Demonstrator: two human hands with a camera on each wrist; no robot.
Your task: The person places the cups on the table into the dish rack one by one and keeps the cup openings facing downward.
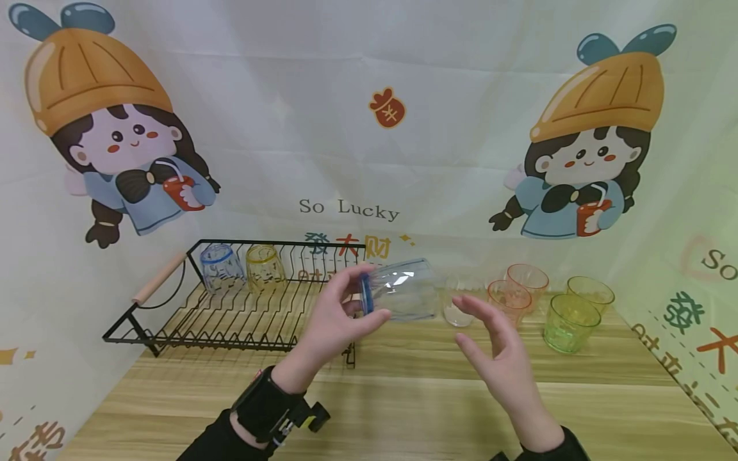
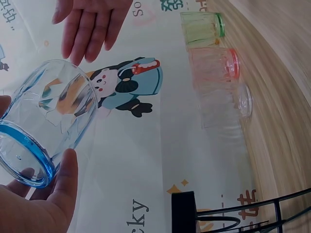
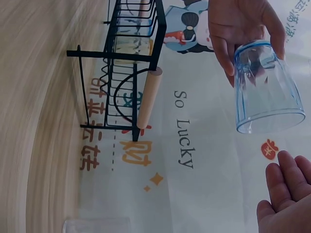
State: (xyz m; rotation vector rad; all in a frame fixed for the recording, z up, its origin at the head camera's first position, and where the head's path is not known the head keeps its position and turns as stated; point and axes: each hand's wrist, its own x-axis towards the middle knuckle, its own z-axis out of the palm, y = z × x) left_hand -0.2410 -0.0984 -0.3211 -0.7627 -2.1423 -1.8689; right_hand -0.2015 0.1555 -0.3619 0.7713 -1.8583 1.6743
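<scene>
A clear drinking glass with a blue base (image 1: 403, 291) is held tilted on its side in the air by my left hand (image 1: 340, 307). Thumb and fingers grip it round the blue base, and its mouth points to the right. In the left wrist view the glass (image 2: 53, 111) shows its faceted wall, with the left thumb (image 2: 65, 179) against the base. Apart from the glass, my right hand (image 1: 498, 355) hovers at its mouth side with fingers spread and nothing in them. The right wrist view shows that hand's fingers (image 3: 286, 179) extended below the rim.
On the left stands a black wire dish rack (image 1: 230, 346) with a wooden handle (image 1: 160, 278); a blue glass (image 1: 221, 272) and a yellow glass (image 1: 265, 269) sit upside down in it. To the right are a clear glass (image 1: 458, 314), two reddish glasses (image 1: 527, 278) and green and yellow ones (image 1: 571, 326).
</scene>
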